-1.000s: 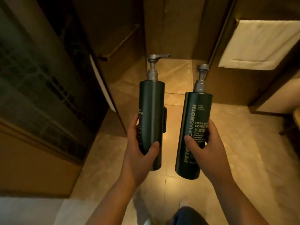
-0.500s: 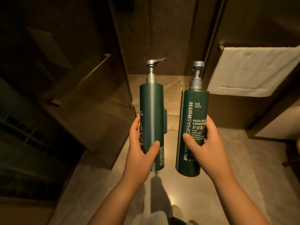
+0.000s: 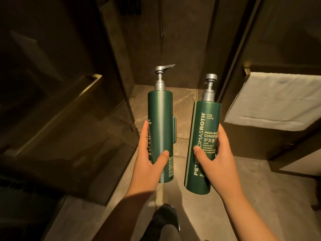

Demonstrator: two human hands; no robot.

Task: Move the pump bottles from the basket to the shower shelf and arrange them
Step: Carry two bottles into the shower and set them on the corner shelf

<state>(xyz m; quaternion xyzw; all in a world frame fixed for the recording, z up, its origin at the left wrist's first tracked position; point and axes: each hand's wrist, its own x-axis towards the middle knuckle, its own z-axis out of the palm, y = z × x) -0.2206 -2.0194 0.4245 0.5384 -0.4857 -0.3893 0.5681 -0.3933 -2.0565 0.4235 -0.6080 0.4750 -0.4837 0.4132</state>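
Note:
I hold two tall dark green pump bottles upright in front of me, above the tiled floor. My left hand is wrapped around the lower part of the shampoo bottle, whose grey pump spout points right. My right hand grips the conditioner bottle, which leans slightly right and shows white lettering. The two bottles are apart, side by side. No basket and no shower shelf can be made out in the head view.
A glass shower door with a brass bar handle stands at the left. A white towel hangs at the right. The shower floor lies straight ahead between dark walls. My dark shoe shows at the bottom.
The view has tilted up and moved forward toward the shower opening. Both bottles stay in my hands in the same grips, side by side.

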